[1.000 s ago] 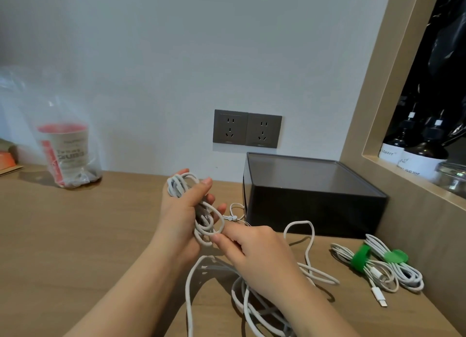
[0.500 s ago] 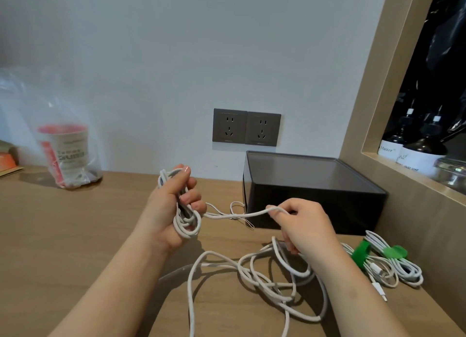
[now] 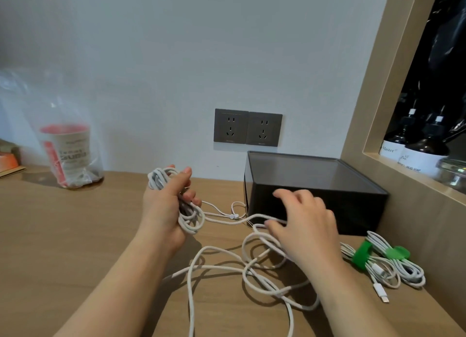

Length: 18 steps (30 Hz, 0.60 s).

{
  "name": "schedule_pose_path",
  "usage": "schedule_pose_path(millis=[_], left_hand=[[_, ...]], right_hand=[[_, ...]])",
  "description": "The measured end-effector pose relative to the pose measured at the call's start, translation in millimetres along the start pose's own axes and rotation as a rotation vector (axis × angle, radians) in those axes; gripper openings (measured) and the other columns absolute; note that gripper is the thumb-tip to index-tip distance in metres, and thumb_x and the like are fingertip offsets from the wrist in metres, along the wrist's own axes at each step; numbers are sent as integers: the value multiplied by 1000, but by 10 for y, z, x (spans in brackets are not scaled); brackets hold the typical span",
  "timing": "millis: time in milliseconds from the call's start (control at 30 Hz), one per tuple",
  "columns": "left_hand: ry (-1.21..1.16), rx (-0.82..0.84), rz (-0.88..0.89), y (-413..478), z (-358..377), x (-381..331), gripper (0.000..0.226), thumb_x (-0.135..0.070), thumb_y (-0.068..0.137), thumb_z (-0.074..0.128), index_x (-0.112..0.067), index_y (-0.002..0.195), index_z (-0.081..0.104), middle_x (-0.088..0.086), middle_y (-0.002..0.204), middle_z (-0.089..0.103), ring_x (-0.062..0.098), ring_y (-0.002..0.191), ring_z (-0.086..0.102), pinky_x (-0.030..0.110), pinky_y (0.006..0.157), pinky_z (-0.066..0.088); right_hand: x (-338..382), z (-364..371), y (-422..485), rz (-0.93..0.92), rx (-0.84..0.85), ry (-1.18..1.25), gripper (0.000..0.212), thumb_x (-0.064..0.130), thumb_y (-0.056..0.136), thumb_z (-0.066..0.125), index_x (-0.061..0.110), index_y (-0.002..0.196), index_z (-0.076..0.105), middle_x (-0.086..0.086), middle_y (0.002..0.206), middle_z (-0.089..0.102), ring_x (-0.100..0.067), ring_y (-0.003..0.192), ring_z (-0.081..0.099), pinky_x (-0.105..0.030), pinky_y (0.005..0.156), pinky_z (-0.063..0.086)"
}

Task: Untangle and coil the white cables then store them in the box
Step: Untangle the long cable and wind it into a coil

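Coiling looks half done. Left hand grips the coil beside the box; right hand, spread out, should grab loose cable next.

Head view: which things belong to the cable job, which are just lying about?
Job: coil held in the left hand; loose cable; strapped bundle; black box.
Lying about: bagged cup; wall sockets; dark bottles.
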<state>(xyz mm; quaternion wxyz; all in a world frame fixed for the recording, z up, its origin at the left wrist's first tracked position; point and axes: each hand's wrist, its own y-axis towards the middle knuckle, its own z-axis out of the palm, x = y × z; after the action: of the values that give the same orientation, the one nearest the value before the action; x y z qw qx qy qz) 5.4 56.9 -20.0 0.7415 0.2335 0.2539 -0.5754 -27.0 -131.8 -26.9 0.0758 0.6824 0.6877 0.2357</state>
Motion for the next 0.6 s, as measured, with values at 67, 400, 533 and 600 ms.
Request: schedule_pose_path(millis=[67,400,533,600], left_hand=[[6,0,41,-19,11,15,22,0,89,54,-20,91,45,-4,49,43,6,35,37,15,38,37],[2,2,157,35,-39,-97,20,8,90,48,-12,95,43,5,73,45,10,54,53,30,55,57],[109,29,224,89,-93,-57,41,4,91,51,-18,120,34,8,85,44,13,59,57,35,59,57],[168,17,284,74,-85,-45,41,2,91,53,-18,123,35,9,89,45,16,65,56,34,58,57]], right_hand=[[74,20,-10,-157,35,-23,50,40,93,48,38,139,30,12,133,43,-11,121,39,-29,99,33],[-15,46,29,59,-6,341,21,28,95,49,27,113,60,11,99,49,-3,83,48,-14,64,37],[17,6,20,50,-119,464,19,20,92,56,26,109,62,11,98,54,1,73,50,-8,60,36],[56,-17,5,97,-34,700,11,15,91,57,23,97,61,7,82,60,-1,53,53,-11,48,42]])
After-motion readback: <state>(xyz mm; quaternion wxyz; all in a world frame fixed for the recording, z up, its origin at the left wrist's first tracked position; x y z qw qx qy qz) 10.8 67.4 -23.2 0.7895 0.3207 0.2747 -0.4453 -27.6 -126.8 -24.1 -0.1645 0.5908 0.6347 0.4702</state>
